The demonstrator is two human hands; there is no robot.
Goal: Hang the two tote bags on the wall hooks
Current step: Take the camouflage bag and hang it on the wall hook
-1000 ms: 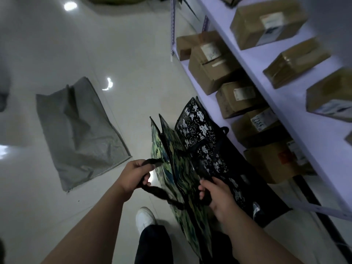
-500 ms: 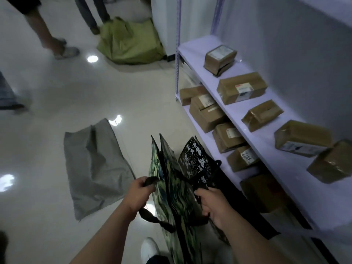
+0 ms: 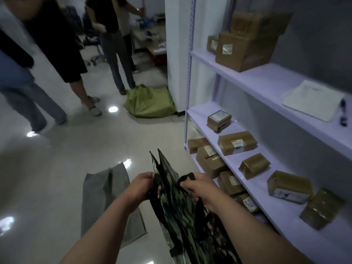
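Note:
I hold a green camouflage tote bag [image 3: 177, 210] upright in front of me, its mouth spread between my hands. My left hand [image 3: 142, 185] is shut on the bag's left black strap. My right hand [image 3: 200, 187] is shut on the right black strap [image 3: 187, 177]. A second, black-and-white patterned tote [image 3: 213, 221] hangs low behind the green one, mostly hidden by my right forearm. No wall hooks are in view.
A white shelf unit [image 3: 266, 86] with several brown parcels [image 3: 237, 142] runs along my right. A grey bag [image 3: 106, 197] lies flat on the floor at my left. A green sack [image 3: 150, 101] sits by a white pillar [image 3: 176, 44]. People stand at the upper left [image 3: 57, 44].
My view has lifted from the floor to the room, revealing upper shelves and people. Both hands have raised the camouflage bag; the patterned bag has dropped behind my right arm.

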